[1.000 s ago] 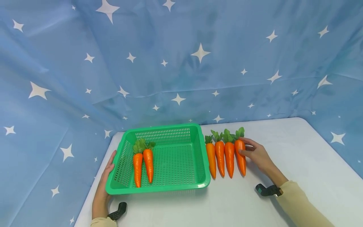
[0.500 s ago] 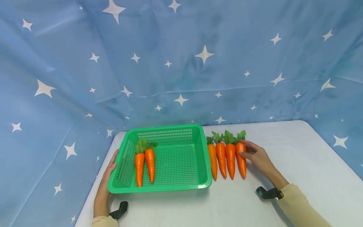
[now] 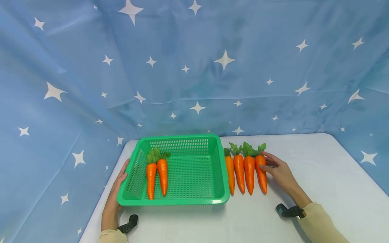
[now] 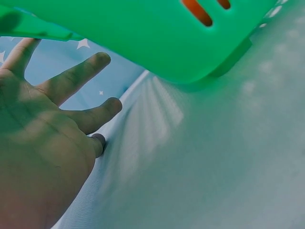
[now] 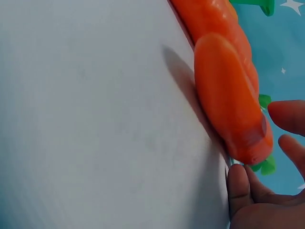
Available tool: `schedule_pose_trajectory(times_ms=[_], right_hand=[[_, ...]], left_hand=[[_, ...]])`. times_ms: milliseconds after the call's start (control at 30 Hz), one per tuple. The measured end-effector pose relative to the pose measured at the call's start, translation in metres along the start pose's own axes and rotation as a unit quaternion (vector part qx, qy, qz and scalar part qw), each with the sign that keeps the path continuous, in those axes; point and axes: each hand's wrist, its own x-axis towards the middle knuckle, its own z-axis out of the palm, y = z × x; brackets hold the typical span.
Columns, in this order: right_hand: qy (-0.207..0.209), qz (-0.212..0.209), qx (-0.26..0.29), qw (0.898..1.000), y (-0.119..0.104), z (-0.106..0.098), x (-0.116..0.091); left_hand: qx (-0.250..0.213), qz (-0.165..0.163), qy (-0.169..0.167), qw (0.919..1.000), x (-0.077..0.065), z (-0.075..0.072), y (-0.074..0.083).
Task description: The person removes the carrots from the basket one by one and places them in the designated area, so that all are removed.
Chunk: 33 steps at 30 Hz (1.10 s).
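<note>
In the head view a green plastic basket with slotted walls holds two carrots with leafy tops, side by side at its left. My left hand lies along the basket's left wall, fingers extended; the left wrist view shows its palm and spread fingers beside the green wall. Several carrots lie in a row right of the basket, leaves toward the back. At the rightmost carrot is my right hand, its thumb above the carrot and its fingers by the leafy end. The right wrist view shows a gap between thumb and carrot.
Everything stands on a white-covered table. A blue curtain with white stars hangs behind it and along the left. Black wrist cameras sit on both wrists, one by the basket's front left corner.
The head view has shifted slightly, so the whole scene appears a little farther right. Both hands, the basket and the carrots keep about the same places relative to each other.
</note>
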Motion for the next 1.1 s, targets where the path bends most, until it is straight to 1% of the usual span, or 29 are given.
schedule_pose_trajectory(times_ms=[67,167,233,267,400,467,500,600,700,867,933,1033,1100], right_hand=[[0.007,0.006,0.002,1.000,0.001,-0.002,-0.001],[0.012,0.016,0.006,1.000,0.003,-0.006,-0.003],[0.016,0.019,0.005,1.000,0.004,-0.008,-0.003],[0.019,0.020,0.006,1.000,0.004,-0.009,-0.004],[0.034,0.023,0.011,0.999,0.003,-0.013,-0.002],[0.044,0.026,0.015,0.999,0.001,-0.014,-0.001],[0.048,0.026,0.018,0.998,0.000,-0.015,0.000],[0.061,0.025,0.026,0.997,-0.005,-0.016,0.004],[0.067,0.015,0.041,0.997,-0.010,-0.017,0.007],[0.056,-0.011,0.066,0.996,-0.020,-0.017,0.012],[0.051,-0.019,0.067,0.996,-0.026,-0.017,0.015],[0.046,-0.029,0.068,0.996,-0.035,-0.015,0.018],[0.042,-0.035,0.074,0.996,-0.041,-0.013,0.020]], left_hand=[[0.002,0.003,-0.018,0.9998,0.003,-0.002,0.000],[0.004,-0.001,-0.025,0.9997,0.004,-0.003,0.000],[0.006,0.001,-0.020,0.9998,0.003,-0.002,-0.001],[0.001,0.000,-0.013,0.9999,0.002,-0.002,-0.001],[-0.002,-0.017,0.035,0.9992,-0.007,0.004,-0.002],[-0.004,-0.024,0.052,0.9983,-0.011,0.006,-0.002],[0.001,-0.025,0.054,0.9982,-0.012,0.006,-0.002],[0.006,-0.020,0.053,0.9984,-0.013,0.007,-0.003],[0.005,-0.021,0.053,0.9983,-0.014,0.008,-0.003],[0.001,-0.022,0.053,0.9984,-0.014,0.007,-0.004],[0.000,-0.016,0.048,0.9987,-0.012,0.006,-0.004],[-0.001,0.008,0.018,0.9998,-0.005,0.003,-0.003],[-0.007,0.010,0.015,0.9998,-0.003,0.003,-0.003]])
